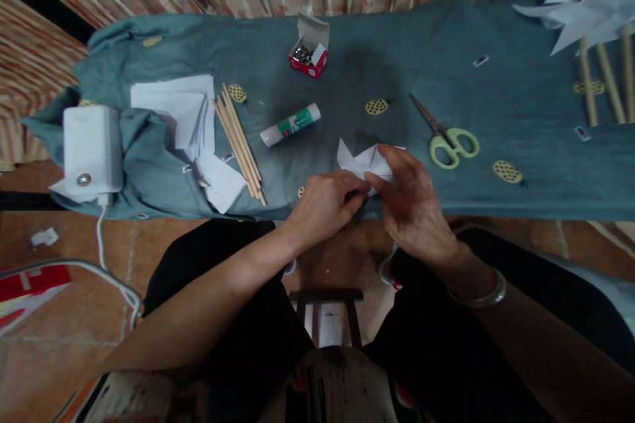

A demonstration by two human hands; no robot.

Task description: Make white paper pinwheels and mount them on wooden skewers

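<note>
A small folded white paper [364, 160] with pointed corners lies at the front edge of the cloth-covered table. My left hand [328, 203] pinches its lower left part, fingers pressed together. From the right, my right hand [409, 198] grips the paper's right side between thumb and fingers, its fingertips over the paper's middle. Both hands nearly touch, and they hide the lower part of the paper. To the right of my right hand lie scissors with green handles [452, 145]. A glue stick [290, 125] lies to the upper left of the paper.
An open red box [308, 56] of small metal pieces stands at the back. Wooden sticks [238, 145] and white paper sheets [173, 109] lie left, beside a white device [92, 149] with a cable. White paper pinwheels [590, 3] on sticks lie far right.
</note>
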